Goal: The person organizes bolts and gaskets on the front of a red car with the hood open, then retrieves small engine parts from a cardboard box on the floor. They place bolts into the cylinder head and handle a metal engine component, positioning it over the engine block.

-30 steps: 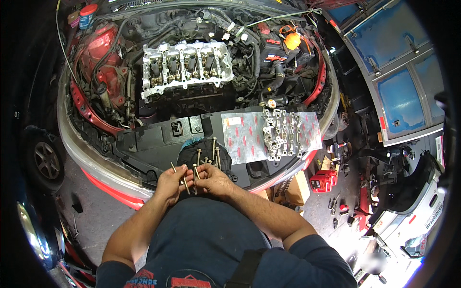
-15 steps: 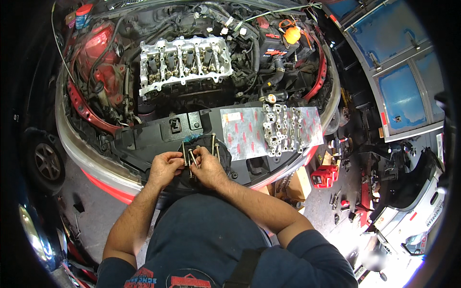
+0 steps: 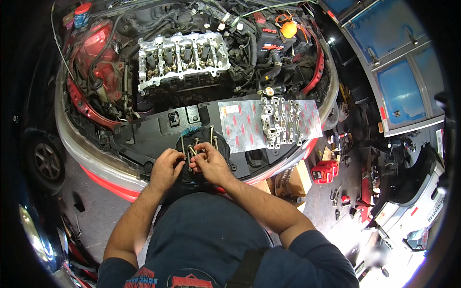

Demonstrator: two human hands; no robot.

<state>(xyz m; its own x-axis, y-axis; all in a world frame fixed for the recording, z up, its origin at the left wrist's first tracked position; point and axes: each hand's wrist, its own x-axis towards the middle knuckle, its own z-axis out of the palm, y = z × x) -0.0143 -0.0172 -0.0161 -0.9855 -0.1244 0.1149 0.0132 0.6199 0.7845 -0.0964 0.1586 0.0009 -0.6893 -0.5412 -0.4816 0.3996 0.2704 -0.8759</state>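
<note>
Several long metal bolts lie on a dark round cloth-like pad (image 3: 222,149) on the black front panel of a car. My right hand (image 3: 211,164) is closed, thumb and fingers pinching a long bolt (image 3: 192,150) that slants near its fingertips. Close on its left, my left hand (image 3: 166,168) is closed too, its thumb and forefinger pressed together beside another long bolt (image 3: 183,146); what it holds, if anything, is too small to make out. Two more bolts (image 3: 215,140) rest just beyond my right hand.
A silver cylinder head (image 3: 182,74) sits in the engine bay beyond the panel (image 3: 158,126). To the right, a metal bearing-cap frame (image 3: 281,124) lies on a silver printed sheet (image 3: 235,127). A battery (image 3: 273,41) stands at the far right; an open cardboard box (image 3: 301,182) is below the bumper.
My right hand's fingers have lifted and spread slightly around the bolt, which has tilted more. My left hand has shifted slightly beside it. The whole view has shifted a little.
</note>
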